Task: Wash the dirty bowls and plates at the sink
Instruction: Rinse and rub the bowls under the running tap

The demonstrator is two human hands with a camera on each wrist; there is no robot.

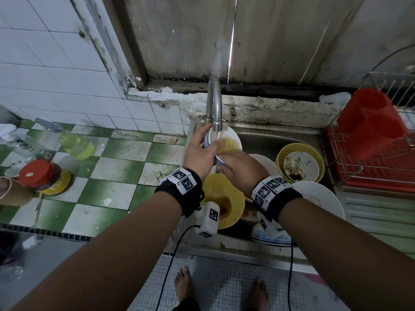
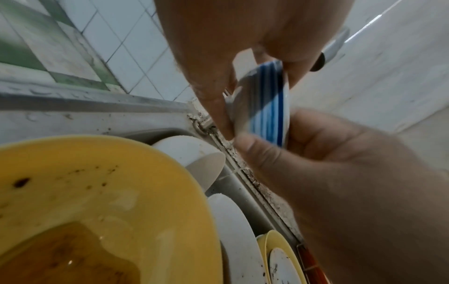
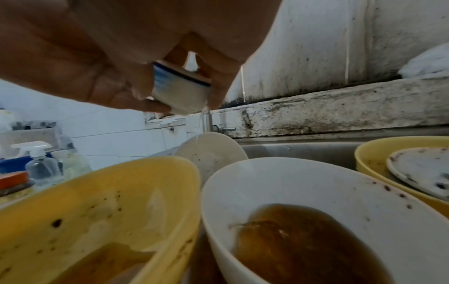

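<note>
Both hands hold a small blue-and-white striped bowl (image 1: 209,141) tilted under the faucet (image 1: 214,102), which runs water. My left hand (image 1: 201,149) grips the bowl's left side (image 2: 267,107). My right hand (image 1: 235,167) curls its fingers and thumb round the near side (image 3: 179,92), and water drips off the bowl. Brownish water shows at the bowl's mouth. Below in the sink (image 1: 269,135) lie a yellow bowl (image 1: 222,198) with brown liquid, a white bowl (image 3: 303,211) with brown liquid, a leaning white plate (image 3: 211,151) and a yellow bowl holding a dirty plate (image 1: 301,163).
A large white plate (image 1: 321,198) and stacked striped bowls (image 1: 271,237) lie at the sink's front right. A red dish rack (image 1: 370,142) stands right of the sink. On the green-checked counter to the left are a yellow-liquid bottle (image 1: 76,144) and a red-lidded jar (image 1: 37,173).
</note>
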